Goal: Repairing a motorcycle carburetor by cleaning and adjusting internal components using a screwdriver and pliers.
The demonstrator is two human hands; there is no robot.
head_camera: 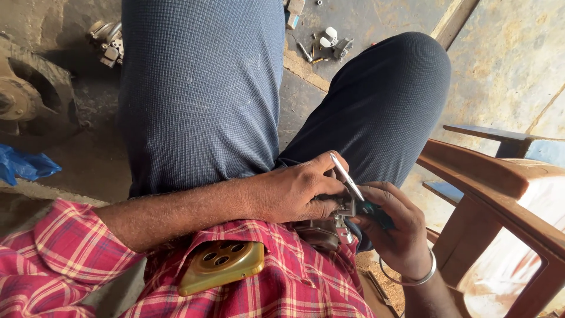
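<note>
I am seated and looking down at my lap. My left hand (294, 191) grips a small metal part (347, 207) held over my right thigh. My right hand (394, 227), with a metal bangle on the wrist, holds a screwdriver (347, 176); its thin metal shaft slants up to the left and its dark handle sits in my fingers. The shaft's lower end meets the metal part between both hands. A second, darker metal piece (321, 232) rests against my shirt just below the hands.
A gold phone (220, 265) sits in my red plaid shirt pocket. A wooden chair arm (488, 176) stands at right. On the dusty floor lie small parts (326, 44), a carburettor-like piece (109, 41), a rusty wheel hub (29, 94) and a blue bag (23, 165).
</note>
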